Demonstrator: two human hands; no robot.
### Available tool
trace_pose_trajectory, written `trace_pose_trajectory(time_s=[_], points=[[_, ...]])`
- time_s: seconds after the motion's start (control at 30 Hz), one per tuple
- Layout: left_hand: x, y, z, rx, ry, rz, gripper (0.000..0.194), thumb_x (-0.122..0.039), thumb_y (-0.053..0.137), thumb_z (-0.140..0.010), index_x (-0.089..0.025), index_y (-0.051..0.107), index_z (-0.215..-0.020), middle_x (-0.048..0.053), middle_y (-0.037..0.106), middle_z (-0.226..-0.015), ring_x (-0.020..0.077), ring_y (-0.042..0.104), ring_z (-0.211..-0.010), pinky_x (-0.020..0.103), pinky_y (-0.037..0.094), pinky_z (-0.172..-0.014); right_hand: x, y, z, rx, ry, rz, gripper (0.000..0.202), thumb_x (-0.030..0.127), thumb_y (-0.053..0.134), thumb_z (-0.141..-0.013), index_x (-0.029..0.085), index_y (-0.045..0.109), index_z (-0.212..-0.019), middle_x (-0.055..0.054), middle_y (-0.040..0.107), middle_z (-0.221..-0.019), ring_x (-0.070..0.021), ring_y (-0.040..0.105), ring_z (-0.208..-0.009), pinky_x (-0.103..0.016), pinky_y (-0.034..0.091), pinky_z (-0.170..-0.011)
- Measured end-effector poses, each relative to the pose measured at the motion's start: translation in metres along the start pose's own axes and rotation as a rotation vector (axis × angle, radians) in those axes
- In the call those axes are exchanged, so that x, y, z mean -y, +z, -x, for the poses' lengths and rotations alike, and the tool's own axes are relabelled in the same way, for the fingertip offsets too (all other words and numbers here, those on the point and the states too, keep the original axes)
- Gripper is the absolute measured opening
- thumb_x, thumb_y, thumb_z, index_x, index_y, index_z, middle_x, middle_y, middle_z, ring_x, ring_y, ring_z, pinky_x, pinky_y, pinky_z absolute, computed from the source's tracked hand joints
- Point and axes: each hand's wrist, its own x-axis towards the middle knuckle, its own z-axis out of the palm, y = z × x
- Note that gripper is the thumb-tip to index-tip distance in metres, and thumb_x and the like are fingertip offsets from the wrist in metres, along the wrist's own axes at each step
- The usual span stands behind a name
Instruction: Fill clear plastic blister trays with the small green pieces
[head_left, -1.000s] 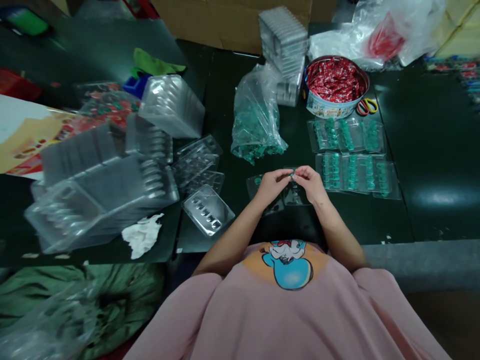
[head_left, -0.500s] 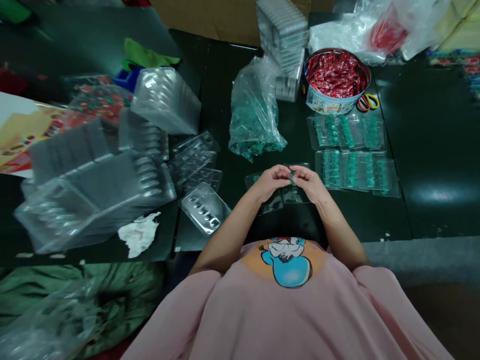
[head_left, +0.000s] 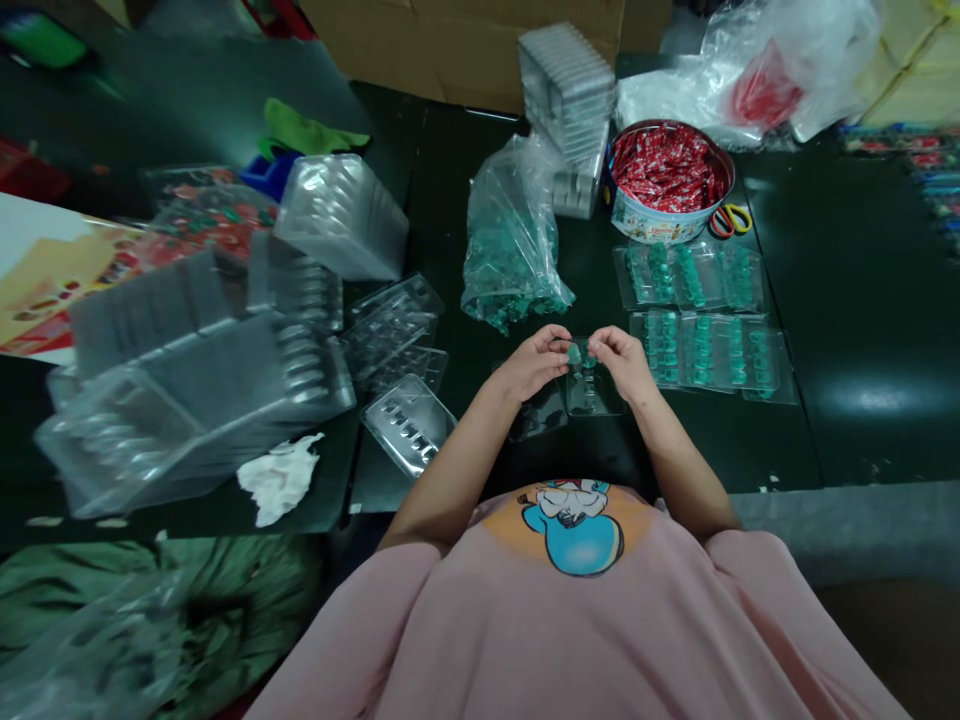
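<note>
The dark green counter (head_left: 885,340) carries work that looks under way, with far more left than done. On the left, the big stack of clear blister trays (head_left: 217,375) shows no green in it, and neither does the smaller stack (head_left: 334,215) just beyond it, so most trays seem to be waiting. The plastic bag (head_left: 514,235) at the far middle holds plenty of green pieces, some spilling at its near end.

What is done appears to lie on the right: a near row (head_left: 703,350) and a far row (head_left: 690,278) of overlapping trays, with green strips in their cavities. A loose tray (head_left: 409,425), left of the hands, shows bare cavities.

Between the rows and that tray, the left hand (head_left: 535,366) is narrowed in a pinch on a green piece (head_left: 574,354). The right hand (head_left: 625,366) is narrowed too – whether it grips anything I cannot tell. Below them lies the tray in work (head_left: 594,400), green at its far end and clear nearer the person – probably only begun.
</note>
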Motion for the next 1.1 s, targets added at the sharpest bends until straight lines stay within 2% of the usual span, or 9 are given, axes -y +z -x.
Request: trace_pose_trajectory(time_s=[0.1,0.2,0.43,0.67,0.87,1.0,1.1], points=[[0.001,0.001,-0.001,-0.004,0.009,-0.002,0.044,-0.017,0.081,-0.06,-0.019,0.056,-0.096,-0.004,0.063,-0.083,0.0072,0.06,-0.07,0.019,0.045,-0.066,0.007,0.002,0.001,0.034,0.053,-0.07,0.028,0.043,0.076,-0.074,0.021,0.066,-0.088,0.001,0.067,-0.078,-0.0128,0.06,-0.074,-0.027,0.046,-0.071],[0.002,0.003,-0.001,-0.009,0.033,-0.034,0.043,-0.015,0.081,-0.061,-0.019,0.057,-0.095,-0.004,0.062,-0.081,0.007,0.059,-0.07,0.019,0.044,-0.065,0.013,0.006,0.003,0.093,0.113,-0.142,0.03,0.039,0.082,-0.067,0.021,0.065,-0.084,0.001,0.066,-0.079,-0.0122,0.059,-0.075,-0.027,0.047,-0.073],[0.009,0.005,-0.002,0.01,0.117,-0.058,0.04,-0.012,0.08,-0.058,-0.018,0.058,-0.091,-0.004,0.058,-0.077,0.0072,0.056,-0.07,0.021,0.044,-0.068,0.009,0.007,0.008,0.13,0.364,-0.326,0.038,0.037,0.086,-0.059,0.022,0.061,-0.083,0.005,0.058,-0.074,-0.0088,0.052,-0.064,-0.023,0.041,-0.059],[0.009,0.009,-0.007,-0.086,0.2,-0.109,0.035,-0.011,0.079,-0.057,-0.018,0.063,-0.087,-0.006,0.052,-0.073,0.0047,0.05,-0.066,0.017,0.04,-0.063,0.007,0.012,0.01,0.003,0.248,-0.337,0.037,0.034,0.085,-0.058,0.023,0.06,-0.083,0.006,0.055,-0.069,-0.0083,0.048,-0.063,-0.023,0.04,-0.06],[0.015,0.016,-0.01,-0.155,0.141,-0.193,0.031,-0.023,0.082,-0.059,-0.014,0.071,-0.086,0.0,0.065,-0.08,0.0083,0.056,-0.068,0.024,0.045,-0.069,0.003,0.007,0.008,-0.084,0.212,-0.35,0.037,0.031,0.08,-0.06,0.025,0.057,-0.087,0.008,0.051,-0.069,-0.0072,0.044,-0.06,-0.022,0.038,-0.058],[0.022,0.021,-0.011,-0.209,0.231,-0.319,0.035,-0.024,0.084,-0.056,-0.015,0.072,-0.087,0.003,0.069,-0.087,0.0133,0.06,-0.078,0.029,0.047,-0.079,-0.002,0.004,0.008,-0.138,0.16,-0.241,0.033,0.031,0.077,-0.062,0.025,0.056,-0.088,0.007,0.05,-0.071,-0.0078,0.046,-0.063,-0.023,0.041,-0.062],[0.023,0.021,-0.012,-0.267,0.292,-0.489,0.031,-0.026,0.08,-0.063,-0.015,0.073,-0.091,0.003,0.069,-0.084,0.0147,0.06,-0.077,0.03,0.047,-0.077,-0.005,0.0,0.009,-0.148,0.123,-0.15,0.031,0.032,0.074,-0.065,0.024,0.056,-0.088,0.006,0.052,-0.073,-0.0091,0.049,-0.066,-0.024,0.042,-0.065]])
